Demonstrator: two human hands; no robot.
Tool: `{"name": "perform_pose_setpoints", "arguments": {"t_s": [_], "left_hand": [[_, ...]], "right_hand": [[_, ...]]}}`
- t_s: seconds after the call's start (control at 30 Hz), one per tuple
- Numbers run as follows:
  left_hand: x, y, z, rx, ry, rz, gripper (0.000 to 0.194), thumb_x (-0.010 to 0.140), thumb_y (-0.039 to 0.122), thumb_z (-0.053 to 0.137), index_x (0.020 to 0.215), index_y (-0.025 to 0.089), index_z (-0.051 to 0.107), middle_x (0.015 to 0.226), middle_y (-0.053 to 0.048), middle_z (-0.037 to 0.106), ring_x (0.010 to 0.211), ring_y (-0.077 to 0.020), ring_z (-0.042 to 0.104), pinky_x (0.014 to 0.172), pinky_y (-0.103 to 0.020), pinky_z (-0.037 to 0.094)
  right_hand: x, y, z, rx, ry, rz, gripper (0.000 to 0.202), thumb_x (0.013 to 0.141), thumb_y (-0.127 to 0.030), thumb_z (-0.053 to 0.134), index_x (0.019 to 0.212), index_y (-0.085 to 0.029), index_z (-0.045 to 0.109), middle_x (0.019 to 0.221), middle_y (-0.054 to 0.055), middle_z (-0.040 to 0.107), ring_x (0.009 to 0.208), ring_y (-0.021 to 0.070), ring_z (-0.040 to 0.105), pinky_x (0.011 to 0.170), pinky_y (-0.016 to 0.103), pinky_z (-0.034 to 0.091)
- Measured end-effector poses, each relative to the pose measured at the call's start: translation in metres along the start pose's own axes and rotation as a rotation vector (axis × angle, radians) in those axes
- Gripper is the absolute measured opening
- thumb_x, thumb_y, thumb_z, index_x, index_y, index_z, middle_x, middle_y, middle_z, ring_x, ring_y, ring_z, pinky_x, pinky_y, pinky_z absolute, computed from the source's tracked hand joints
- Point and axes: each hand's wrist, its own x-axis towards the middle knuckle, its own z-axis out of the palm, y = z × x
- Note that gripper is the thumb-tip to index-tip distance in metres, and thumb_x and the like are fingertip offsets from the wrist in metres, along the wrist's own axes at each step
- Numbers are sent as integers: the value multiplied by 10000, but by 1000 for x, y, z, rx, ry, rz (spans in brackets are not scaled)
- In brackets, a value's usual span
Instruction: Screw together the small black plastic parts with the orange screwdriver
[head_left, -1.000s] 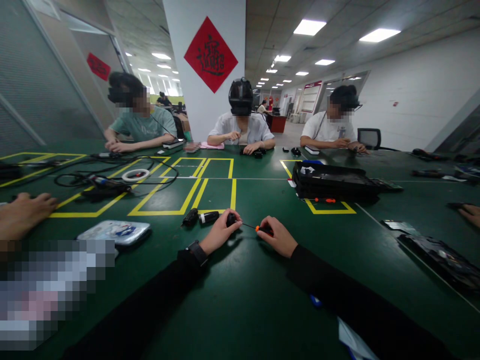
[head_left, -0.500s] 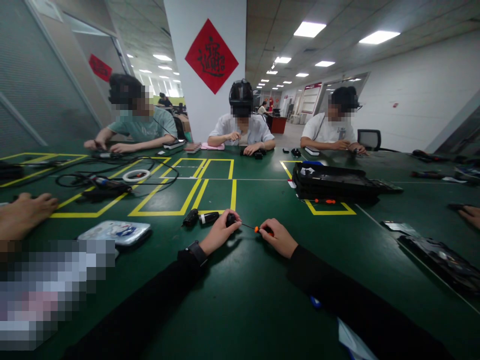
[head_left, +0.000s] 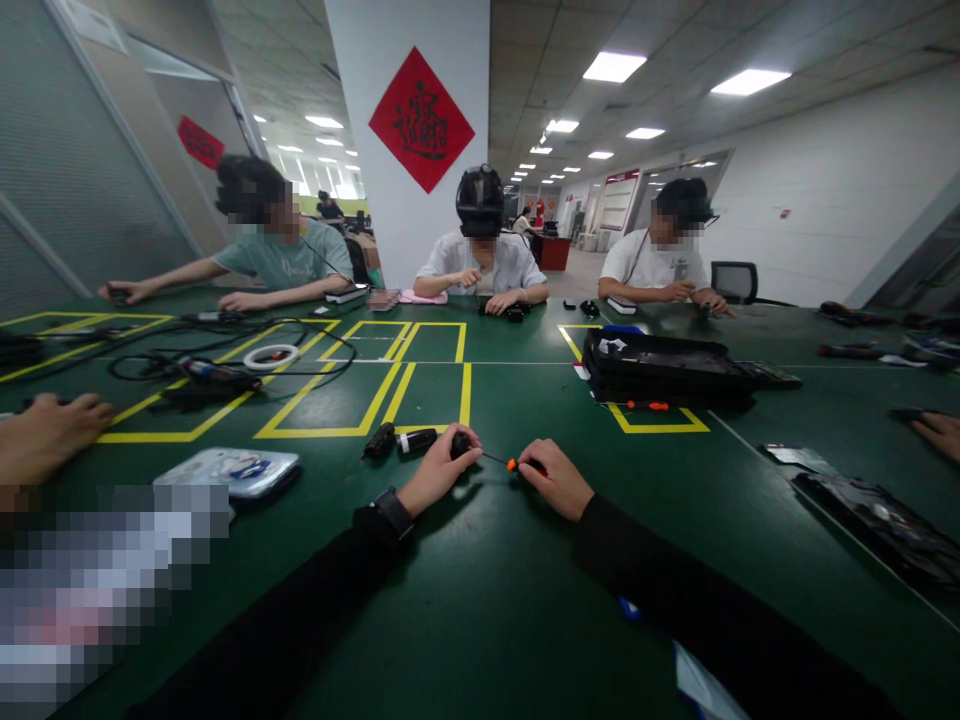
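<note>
Stretching across the foreground, a green tabletop is marked with rectangles of yellow tape. Three people sit along its far side: one in a green T-shirt, one in a white shirt and one in a white T-shirt. Beyond the hands to the right lies a black tray-like casing; to the left, black cables tangle near a white ring. The left hand, a black band at its wrist, is closed around a small dark part; the right hand grips an orange-and-black screwdriver by its handle. Just left of the left hand rest two black cylinders. The screwdriver's thin shaft points leftward at the dark part, held just above the tabletop between the fingers; the contact is too small to make out.
</note>
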Motion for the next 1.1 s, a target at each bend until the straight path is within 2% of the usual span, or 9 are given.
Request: {"name": "perform_pose_setpoints", "arguments": {"t_s": [0.23, 0.4, 0.53, 0.7, 0.87, 1.1], "left_hand": [[1, -2, -1, -5, 10, -25, 209, 773, 341, 541, 915, 191, 509, 893, -17, 584, 830, -142, 548, 783, -281, 425], [1, -2, -1, -11, -3, -17, 202, 776, 337, 543, 912, 191, 507, 886, -18, 584, 832, -146, 550, 783, -286, 427], [0, -1, -1, -13, -1, -30, 203, 776, 332, 541, 915, 188, 509, 892, -22, 589, 823, -147, 552, 763, -285, 434], [1, -1, 0, -24, -4, -28, 197, 769, 315, 548, 908, 181, 507, 889, -19, 588, 822, -141, 548, 782, -286, 429], [1, -2, 0, -20, 9, -32, 195, 769, 309, 547, 912, 183, 504, 890, -20, 586, 826, -141, 546, 770, -283, 431], [0, -1, 0, 0, -1, -15, 209, 774, 331, 546, 914, 181, 504, 881, -22, 576, 812, -142, 533, 749, -285, 431]], "right_hand": [[0, 2, 1, 29, 17, -6, 58, 794, -217, 552, 830, -174, 569, 821, 34, 561, 815, 164, 482, 736, 299, 384], [-1, 0, 1, 39, 48, 29, 158, 738, -207, 616, 874, -175, 541, 864, 29, 558, 801, 155, 484, 717, 285, 387], [0, 0, 1, 15, 48, 36, 92, 803, -248, 550, 850, -172, 573, 835, 34, 562, 824, 164, 474, 748, 302, 373], [2, 3, 2, -1, 19, 18, 159, 850, -226, 474, 774, -160, 597, 800, 39, 557, 819, 162, 466, 765, 310, 361], [1, 3, 2, 6, 33, 3, 55, 799, -189, 533, 824, -168, 577, 821, 36, 560, 827, 166, 468, 761, 307, 372], [0, 2, 2, 42, 44, 34, 160, 724, -154, 603, 858, -183, 522, 859, 22, 552, 795, 152, 486, 715, 283, 392]]}}
